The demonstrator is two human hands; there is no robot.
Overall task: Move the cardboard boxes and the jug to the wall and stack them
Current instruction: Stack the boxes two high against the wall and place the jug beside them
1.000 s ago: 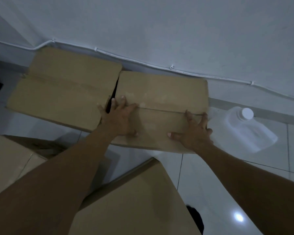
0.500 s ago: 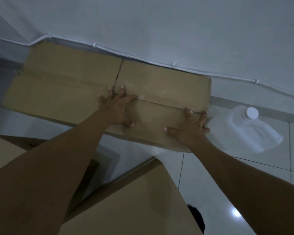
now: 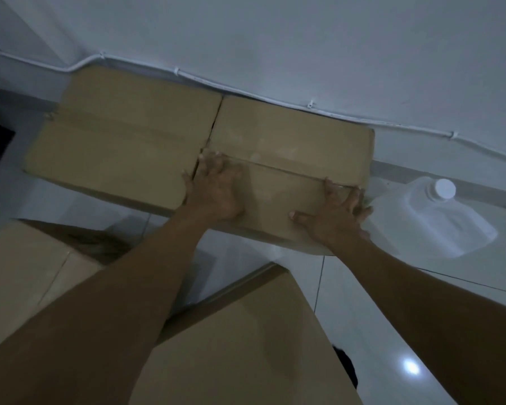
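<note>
No print, brand or label is showing readably on any carton or on the jug; light is dim.

Left hand [image 3: 216, 188] is lying flat, fingers spread, on the top of the right box [image 3: 289, 159], near its left edge by the seam with the left box [image 3: 123, 141]. Right hand [image 3: 338, 214] is pressing flat with fingers splayed on the same top, at its near right corner. Both boxes are sitting side by side, touching, against the wall [image 3: 275, 39] under a white cable [image 3: 187, 76].

The jug [image 3: 430, 220], translucent with a white cap, is lying on the tiled floor [image 3: 392, 317] just right of the right box.

Versus half a second ago: the hands are staying in place on the box; the view is shifting slightly. Two more cartons [image 3: 246, 346] are sitting nearer the camera.
</note>
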